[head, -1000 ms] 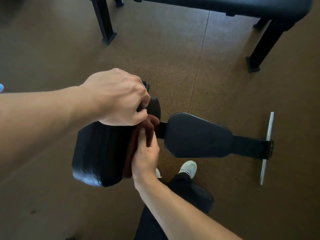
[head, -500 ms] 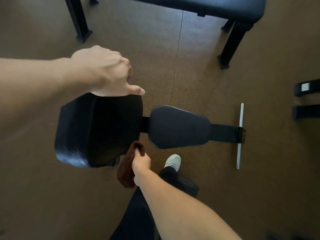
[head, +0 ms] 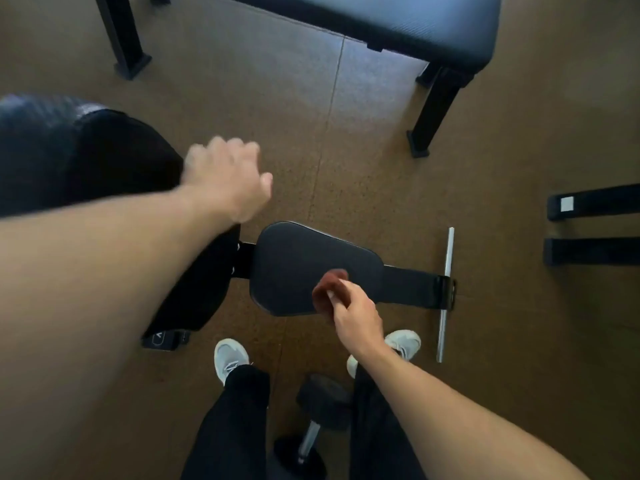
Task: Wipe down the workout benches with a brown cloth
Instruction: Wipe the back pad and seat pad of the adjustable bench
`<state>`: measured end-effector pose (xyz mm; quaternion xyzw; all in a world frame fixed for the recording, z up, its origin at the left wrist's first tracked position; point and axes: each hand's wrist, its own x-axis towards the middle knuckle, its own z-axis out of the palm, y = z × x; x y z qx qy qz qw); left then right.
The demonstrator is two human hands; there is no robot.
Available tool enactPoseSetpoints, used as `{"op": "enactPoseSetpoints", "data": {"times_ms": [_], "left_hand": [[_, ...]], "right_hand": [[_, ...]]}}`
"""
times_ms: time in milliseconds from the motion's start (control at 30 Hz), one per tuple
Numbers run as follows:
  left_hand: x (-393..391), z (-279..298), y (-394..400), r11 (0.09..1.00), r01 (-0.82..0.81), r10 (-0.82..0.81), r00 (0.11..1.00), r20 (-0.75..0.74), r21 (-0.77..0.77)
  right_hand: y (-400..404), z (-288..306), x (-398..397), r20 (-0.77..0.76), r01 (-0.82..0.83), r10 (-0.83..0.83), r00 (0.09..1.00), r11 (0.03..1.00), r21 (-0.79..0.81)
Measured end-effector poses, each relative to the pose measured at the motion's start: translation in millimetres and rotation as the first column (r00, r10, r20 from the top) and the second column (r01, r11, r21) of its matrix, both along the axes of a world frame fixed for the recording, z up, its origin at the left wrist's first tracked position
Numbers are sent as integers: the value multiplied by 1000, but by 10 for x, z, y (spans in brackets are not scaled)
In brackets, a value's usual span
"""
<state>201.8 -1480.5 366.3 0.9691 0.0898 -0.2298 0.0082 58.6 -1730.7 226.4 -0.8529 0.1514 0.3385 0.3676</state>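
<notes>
Floor (head: pixel 519 341): brown, speckled, matte; covers the whole view.
Seam (head: pixel 332 116): thin straight line in the floor, running away from a spot just right of the fingers of the left hand (head: pixel 225 181).
Far bench (head: pixel 398 15): black padded top on black legs, well beyond both sets of fingers; feet flat on the floor.
Bars (head: pixel 595 202): two black, parallel, well right of the fingers of the right hand (head: pixel 356 317); white square label on the farther one.
Dumbbell (head: pixel 318 420): black heads, metal handle, on the floor nearer than the right fingers.
Light: pale bluish sheen on the floor below the far bench.
</notes>
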Motion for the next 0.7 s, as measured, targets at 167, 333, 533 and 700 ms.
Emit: {"op": "enactPoseSetpoints", "data": {"times_ms": [167,333,533,700], "left_hand": [[-1009,-1558,-820,853,-454,394,884,-253,-259],[-1743,-2481,-737,815,-481,384,866,-320,-322],[-1726,-2778,-572,557,-707,645,699,-310,-435],[-1952,-2850,-544,496,-738,656,663,-360,-456]], "right_hand": [[-266,-1137,342,38,-640,723,690,633,-435],[-298,-1692,486,176,-661,836,520,524,-538],[444,-1876,1198,210,-695,838,504,538,-478],[1019,-1897,797,287,-642,808,515,585,-496]]}}
